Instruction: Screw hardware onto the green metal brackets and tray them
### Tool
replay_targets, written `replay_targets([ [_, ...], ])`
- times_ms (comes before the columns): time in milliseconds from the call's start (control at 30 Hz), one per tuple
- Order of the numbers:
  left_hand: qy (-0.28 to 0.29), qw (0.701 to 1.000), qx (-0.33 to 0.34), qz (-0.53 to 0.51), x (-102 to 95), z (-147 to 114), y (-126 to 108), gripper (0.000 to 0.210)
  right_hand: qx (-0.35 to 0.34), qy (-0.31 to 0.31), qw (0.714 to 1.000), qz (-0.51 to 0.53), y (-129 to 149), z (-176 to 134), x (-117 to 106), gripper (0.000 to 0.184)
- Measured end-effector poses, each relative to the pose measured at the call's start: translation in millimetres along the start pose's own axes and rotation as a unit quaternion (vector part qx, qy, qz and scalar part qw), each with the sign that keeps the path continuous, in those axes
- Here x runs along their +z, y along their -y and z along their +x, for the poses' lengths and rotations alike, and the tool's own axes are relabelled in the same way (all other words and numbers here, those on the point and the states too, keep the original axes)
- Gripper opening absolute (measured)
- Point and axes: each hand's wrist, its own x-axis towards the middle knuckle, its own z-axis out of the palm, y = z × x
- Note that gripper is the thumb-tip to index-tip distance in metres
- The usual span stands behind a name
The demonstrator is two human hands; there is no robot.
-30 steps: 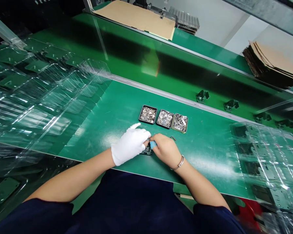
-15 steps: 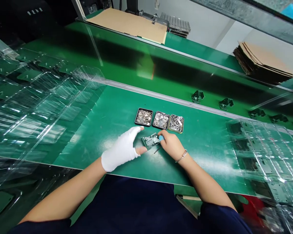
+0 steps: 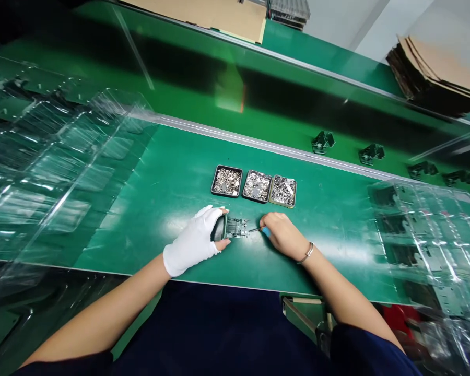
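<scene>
My left hand (image 3: 196, 237), in a white glove with bare fingertips, grips a small green circuit-board assembly (image 3: 236, 228) by its left end, thumb on the near side and fingers on the far side. The assembly is close to the green table top; whether it touches is unclear. To its right, my right hand (image 3: 280, 232) is closed around a thin, dark, pointed tool (image 3: 254, 230), whose tip points at the assembly's right end. Something blue covers one of this hand's fingertips. Beyond both hands stand a left tray (image 3: 212, 185), a middle tray (image 3: 256, 200) and a right tray (image 3: 284, 205), holding small metal parts.
Clear plastic blister trays (image 3: 78, 172) are stacked at left, and more blister trays (image 3: 434, 235) with boards at right. Several similar assemblies (image 3: 323, 142) stand behind a metal rail (image 3: 235, 138). A cardboard stack (image 3: 434, 73) lies at the back right.
My left hand has closed on the assembly, which has turned so its right end faces my right hand. My right hand has drawn away rightward, and its tool now points left. The view has tilted down.
</scene>
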Motion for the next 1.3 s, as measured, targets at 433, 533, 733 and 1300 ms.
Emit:
replay_targets([
  [433,0.02,1.0,-0.011,0.017,2.4,-1,1,0.054,-0.018,-0.002,0.999,0.029,0,8,6,0.039],
  [533,0.027,0.999,-0.016,0.019,1.8,-1,1,0.054,-0.016,0.001,1.0,0.01,3,8,8,0.036],
  [733,0.033,0.999,-0.016,0.022,0.9,-1,1,0.054,0.045,0.039,0.997,-0.039,23,11,5,0.029],
  [1300,0.027,0.999,-0.019,0.0,0.0,0,0,0.053,0.049,0.067,0.996,-0.024,26,6,-2,0.03],
])
